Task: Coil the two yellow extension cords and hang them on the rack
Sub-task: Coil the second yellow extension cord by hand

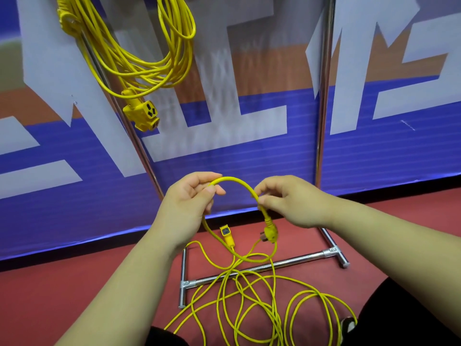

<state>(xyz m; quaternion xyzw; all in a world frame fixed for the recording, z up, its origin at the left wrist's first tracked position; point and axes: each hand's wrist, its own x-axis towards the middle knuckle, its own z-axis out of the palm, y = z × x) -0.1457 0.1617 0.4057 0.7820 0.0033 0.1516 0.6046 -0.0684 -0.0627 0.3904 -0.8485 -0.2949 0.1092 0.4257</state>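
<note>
Yellow cord (237,182) pinched by both hands (185,203) (291,201), sprawling over rack foot (294,261); other cord (139,63) hangs.

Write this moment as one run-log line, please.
second cord: mostly loose on floor | left hand: pinches it | right hand: pinches it above plug | first cord: coiled on rack

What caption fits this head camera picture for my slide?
Left hand and right hand pinch the loose yellow cord into a loop; the other cord hangs coiled on the rack.
</note>
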